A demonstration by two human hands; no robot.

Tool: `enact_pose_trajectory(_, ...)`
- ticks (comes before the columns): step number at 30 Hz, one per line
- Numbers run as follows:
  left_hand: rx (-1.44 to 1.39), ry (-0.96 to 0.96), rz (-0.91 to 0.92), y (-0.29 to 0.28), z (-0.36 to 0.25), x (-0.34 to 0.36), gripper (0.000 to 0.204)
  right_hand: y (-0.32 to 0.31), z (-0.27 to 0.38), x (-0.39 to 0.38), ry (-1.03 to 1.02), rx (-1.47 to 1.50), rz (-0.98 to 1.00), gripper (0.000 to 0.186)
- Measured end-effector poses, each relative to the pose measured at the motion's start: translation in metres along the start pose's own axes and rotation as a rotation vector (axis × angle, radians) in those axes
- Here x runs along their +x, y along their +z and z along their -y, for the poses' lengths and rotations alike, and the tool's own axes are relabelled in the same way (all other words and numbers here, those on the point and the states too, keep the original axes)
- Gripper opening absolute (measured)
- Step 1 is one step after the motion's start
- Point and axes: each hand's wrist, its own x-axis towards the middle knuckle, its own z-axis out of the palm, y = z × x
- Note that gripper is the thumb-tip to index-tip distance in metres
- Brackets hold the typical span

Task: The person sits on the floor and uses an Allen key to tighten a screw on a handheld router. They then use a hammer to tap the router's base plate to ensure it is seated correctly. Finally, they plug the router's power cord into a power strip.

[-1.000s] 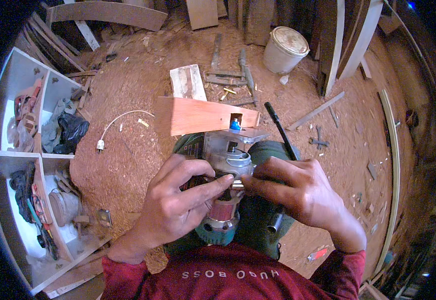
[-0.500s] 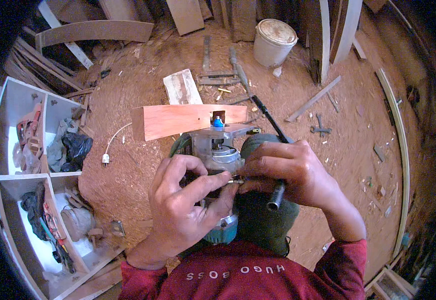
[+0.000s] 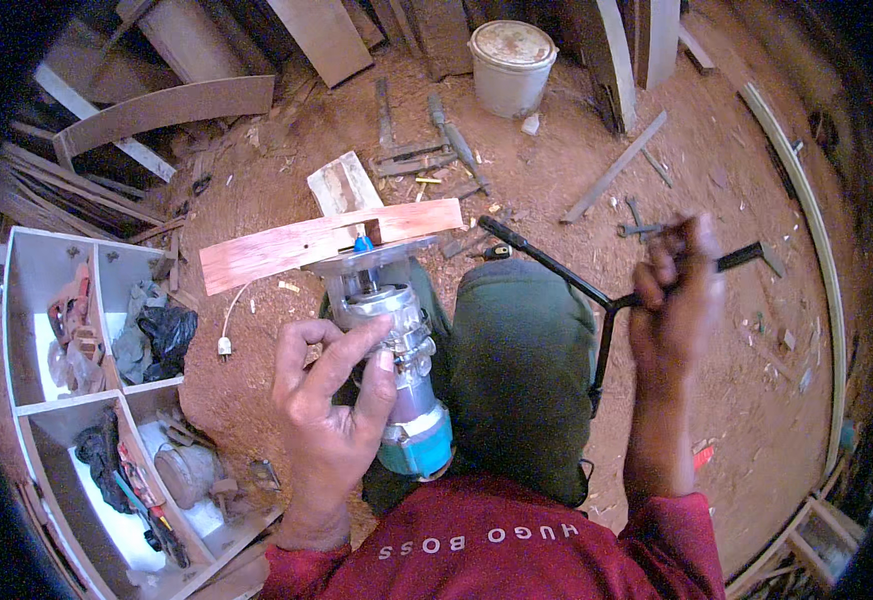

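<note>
A trim router (image 3: 411, 390) with a silver body and teal end cap stands tilted between my legs. Its clear base carries a curved reddish wooden strip (image 3: 266, 247), and a blue bit (image 3: 363, 244) shows at the strip's cut-out. Beside the router's metal clamp (image 3: 411, 340), my left hand (image 3: 328, 400) is closed, thumb and index finger against the body; its other fingers are curled and partly hidden. Out to the right, my right hand (image 3: 671, 290) is smeared by motion but wrapped round one arm of a black three-way socket wrench (image 3: 566, 275).
An open white-lined box (image 3: 96, 395) with tools and black plastic stands at left. A lidded white bucket (image 3: 513, 70) and leaning boards (image 3: 321, 40) are at the back. Spanners (image 3: 638, 225), wood scraps and a white plug (image 3: 224, 346) lie on the dusty floor.
My right hand has moved right, away from the router's clamp, and the wrench has swung out with it. My left hand has shifted slightly left; the router leans more, turning the wooden strip.
</note>
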Motion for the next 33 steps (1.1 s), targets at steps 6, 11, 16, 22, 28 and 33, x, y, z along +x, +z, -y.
enact_pose_trajectory(6,0.065,-0.003,0.07,0.0,-0.001,0.001,0.019,-0.022,-0.037,-0.031,-0.143,-0.192,0.152,0.04)
enact_pose_trajectory(11,0.053,0.003,0.011,0.003,0.007,-0.005,0.019,-0.03,-0.022,-0.05,-0.086,-0.726,0.497,0.039)
enact_pose_trajectory(16,0.007,0.013,-0.01,-0.002,0.013,-0.007,0.018,-0.036,-0.028,-0.048,-0.161,-1.045,0.309,0.032)
enact_pose_trajectory(22,-0.07,-0.02,-0.049,-0.007,0.022,-0.01,0.019,-0.013,0.028,-0.038,-0.559,-1.345,0.235,0.035)
enact_pose_trajectory(28,-0.117,-0.042,-0.047,-0.012,0.035,-0.015,0.021,0.019,0.063,-0.047,-0.477,-1.494,0.686,0.048)
enact_pose_trajectory(33,-0.174,-0.027,-0.055,-0.013,0.039,-0.013,0.022,0.029,0.055,-0.042,-0.314,-0.936,0.44,0.052)
